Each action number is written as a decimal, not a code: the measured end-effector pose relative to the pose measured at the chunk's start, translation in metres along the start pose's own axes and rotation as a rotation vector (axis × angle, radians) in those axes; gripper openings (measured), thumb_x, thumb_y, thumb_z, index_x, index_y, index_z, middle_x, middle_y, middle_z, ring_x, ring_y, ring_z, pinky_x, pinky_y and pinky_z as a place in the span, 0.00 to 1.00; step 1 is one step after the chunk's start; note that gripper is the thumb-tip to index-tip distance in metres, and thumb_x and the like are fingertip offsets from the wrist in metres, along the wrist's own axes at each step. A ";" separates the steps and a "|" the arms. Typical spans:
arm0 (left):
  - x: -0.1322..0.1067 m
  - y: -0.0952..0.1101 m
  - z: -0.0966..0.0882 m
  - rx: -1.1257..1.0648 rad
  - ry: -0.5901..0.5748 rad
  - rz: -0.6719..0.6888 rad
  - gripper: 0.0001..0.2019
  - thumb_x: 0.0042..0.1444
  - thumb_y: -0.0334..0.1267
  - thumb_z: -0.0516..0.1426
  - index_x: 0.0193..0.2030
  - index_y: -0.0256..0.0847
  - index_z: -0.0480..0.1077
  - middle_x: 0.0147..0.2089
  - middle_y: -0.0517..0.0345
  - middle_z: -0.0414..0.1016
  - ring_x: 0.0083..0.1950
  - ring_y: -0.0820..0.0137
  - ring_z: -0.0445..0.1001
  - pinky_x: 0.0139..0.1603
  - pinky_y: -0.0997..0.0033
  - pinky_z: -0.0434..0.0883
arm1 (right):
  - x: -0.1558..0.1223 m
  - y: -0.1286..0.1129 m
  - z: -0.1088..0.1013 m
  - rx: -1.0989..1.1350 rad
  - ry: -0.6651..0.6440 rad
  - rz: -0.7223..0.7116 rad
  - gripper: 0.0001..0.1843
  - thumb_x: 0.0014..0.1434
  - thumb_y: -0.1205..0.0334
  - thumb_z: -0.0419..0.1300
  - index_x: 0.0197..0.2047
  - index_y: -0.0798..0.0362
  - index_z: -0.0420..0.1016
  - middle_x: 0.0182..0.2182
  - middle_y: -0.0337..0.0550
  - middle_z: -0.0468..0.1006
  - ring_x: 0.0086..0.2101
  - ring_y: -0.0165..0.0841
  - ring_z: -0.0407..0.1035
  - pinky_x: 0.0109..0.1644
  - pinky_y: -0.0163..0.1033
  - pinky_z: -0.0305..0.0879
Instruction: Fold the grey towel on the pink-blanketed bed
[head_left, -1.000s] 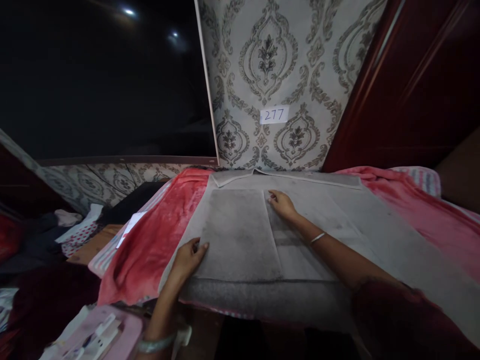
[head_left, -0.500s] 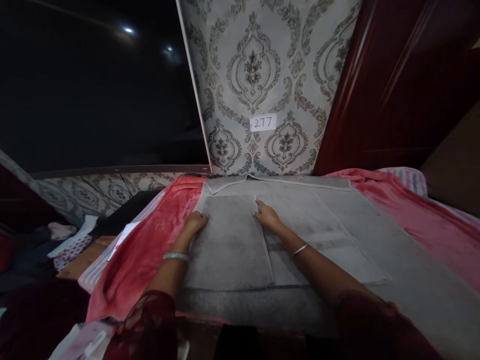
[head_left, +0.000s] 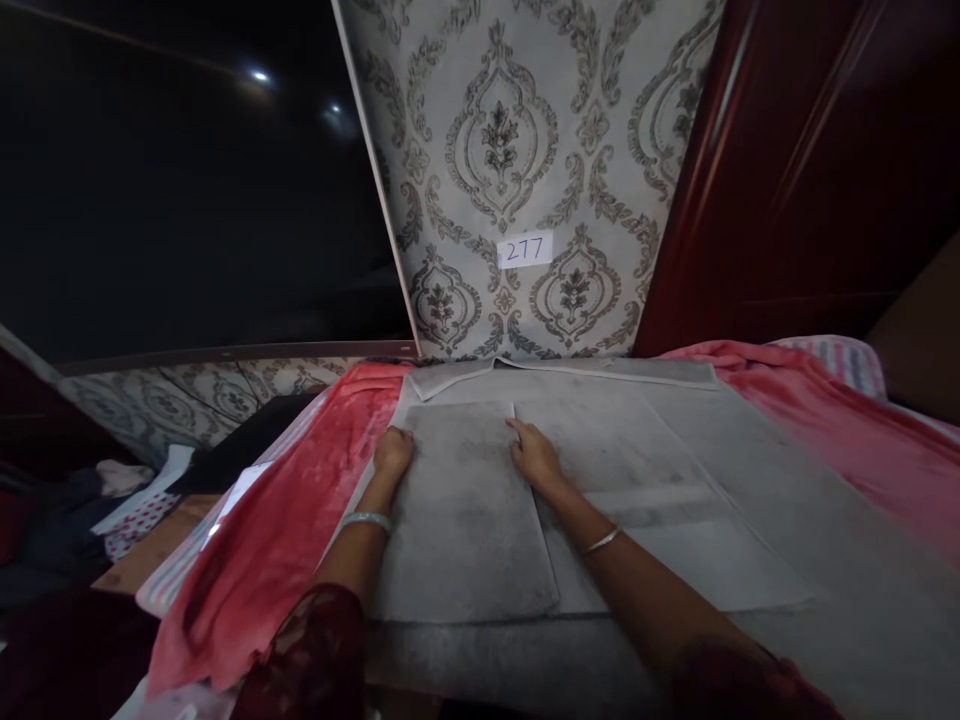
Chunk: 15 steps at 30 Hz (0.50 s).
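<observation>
A grey towel (head_left: 465,510), folded into a narrow panel, lies on a larger grey cloth (head_left: 750,480) spread over a red blanket (head_left: 300,500). My left hand (head_left: 393,450) rests at the folded panel's far left corner, fingers curled down on the edge. At the panel's far right corner sits my right hand (head_left: 534,456), with its fingers pressed on the fabric. Both wrists wear thin bangles.
A patterned wall panel with a paper label "277" (head_left: 524,250) stands behind the bed. A dark screen (head_left: 187,200) is at left and a dark red wardrobe (head_left: 810,170) at right. Clothes and clutter (head_left: 112,500) lie low at left.
My left hand moved from the panel's near left corner up to its far left corner. My right hand shifted slightly left along the far edge. The view tilted downwards.
</observation>
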<state>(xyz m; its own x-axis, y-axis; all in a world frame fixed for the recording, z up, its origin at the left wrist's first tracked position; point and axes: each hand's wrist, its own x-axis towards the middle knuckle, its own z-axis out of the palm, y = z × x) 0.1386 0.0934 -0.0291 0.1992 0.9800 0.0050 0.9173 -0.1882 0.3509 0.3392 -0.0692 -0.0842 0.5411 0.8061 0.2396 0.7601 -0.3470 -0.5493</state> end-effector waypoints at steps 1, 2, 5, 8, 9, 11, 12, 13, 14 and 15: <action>0.005 0.002 -0.002 0.004 -0.015 -0.001 0.20 0.67 0.44 0.49 0.51 0.31 0.75 0.55 0.33 0.78 0.58 0.53 0.77 0.49 0.62 0.72 | 0.000 0.000 0.000 0.010 0.006 -0.005 0.29 0.64 0.70 0.52 0.67 0.49 0.67 0.55 0.47 0.76 0.53 0.38 0.70 0.59 0.38 0.64; 0.011 0.005 -0.004 0.008 -0.028 -0.001 0.21 0.67 0.45 0.49 0.50 0.30 0.76 0.55 0.32 0.78 0.58 0.51 0.77 0.49 0.61 0.72 | 0.000 0.000 0.000 0.021 0.008 -0.004 0.28 0.65 0.70 0.53 0.67 0.49 0.68 0.55 0.47 0.75 0.54 0.38 0.69 0.59 0.38 0.63; 0.027 0.017 -0.007 0.012 -0.049 0.001 0.22 0.65 0.48 0.52 0.49 0.30 0.77 0.55 0.30 0.77 0.59 0.49 0.76 0.50 0.61 0.72 | 0.001 0.002 -0.001 0.070 0.005 0.008 0.26 0.65 0.69 0.53 0.66 0.50 0.69 0.57 0.47 0.74 0.55 0.38 0.69 0.60 0.38 0.63; 0.032 0.027 0.001 0.011 -0.030 -0.015 0.21 0.64 0.46 0.54 0.51 0.29 0.75 0.56 0.29 0.77 0.59 0.49 0.76 0.51 0.59 0.72 | 0.002 0.004 0.000 0.149 0.013 -0.002 0.26 0.65 0.70 0.53 0.65 0.49 0.70 0.57 0.46 0.74 0.56 0.36 0.69 0.60 0.38 0.63; 0.031 0.028 0.005 0.010 -0.011 -0.027 0.21 0.65 0.45 0.53 0.53 0.28 0.74 0.56 0.29 0.76 0.59 0.48 0.76 0.51 0.58 0.72 | 0.003 0.005 0.000 0.172 0.017 -0.002 0.26 0.64 0.71 0.53 0.65 0.49 0.70 0.58 0.45 0.74 0.56 0.36 0.69 0.60 0.38 0.63; 0.028 0.029 0.012 0.008 0.036 -0.048 0.23 0.67 0.45 0.50 0.57 0.26 0.71 0.56 0.28 0.76 0.59 0.48 0.76 0.53 0.56 0.71 | 0.006 0.007 0.001 0.210 0.019 0.004 0.27 0.63 0.72 0.53 0.64 0.48 0.71 0.58 0.45 0.74 0.56 0.36 0.68 0.60 0.38 0.63; 0.026 0.028 0.014 0.006 0.057 -0.055 0.24 0.67 0.45 0.48 0.58 0.26 0.69 0.56 0.28 0.76 0.58 0.49 0.76 0.53 0.56 0.71 | 0.007 0.008 0.002 0.227 0.019 0.004 0.27 0.63 0.72 0.53 0.64 0.48 0.72 0.57 0.45 0.75 0.56 0.36 0.68 0.59 0.39 0.64; 0.024 0.027 0.016 0.003 0.073 -0.058 0.24 0.68 0.45 0.47 0.59 0.26 0.69 0.56 0.28 0.76 0.58 0.49 0.76 0.52 0.56 0.71 | 0.009 0.008 0.002 0.246 0.022 0.001 0.27 0.63 0.72 0.53 0.63 0.47 0.72 0.57 0.45 0.75 0.55 0.36 0.69 0.59 0.39 0.64; 0.024 0.026 0.016 0.001 0.083 -0.061 0.24 0.68 0.45 0.47 0.58 0.26 0.69 0.56 0.28 0.76 0.57 0.49 0.76 0.51 0.57 0.71 | 0.010 0.009 0.002 0.266 0.029 -0.006 0.27 0.62 0.72 0.53 0.63 0.47 0.72 0.55 0.44 0.75 0.54 0.36 0.69 0.59 0.39 0.64; 0.024 0.026 0.015 -0.001 0.089 -0.061 0.23 0.68 0.45 0.47 0.57 0.26 0.70 0.55 0.28 0.76 0.57 0.49 0.77 0.50 0.57 0.72 | 0.012 0.009 0.002 0.288 0.039 -0.015 0.27 0.62 0.72 0.53 0.62 0.47 0.73 0.54 0.44 0.76 0.53 0.35 0.70 0.58 0.39 0.65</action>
<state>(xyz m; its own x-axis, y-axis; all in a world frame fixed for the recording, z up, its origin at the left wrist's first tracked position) 0.1723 0.1112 -0.0342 0.1116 0.9915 0.0665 0.9264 -0.1280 0.3540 0.3518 -0.0615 -0.0880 0.5477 0.7895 0.2769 0.6381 -0.1802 -0.7485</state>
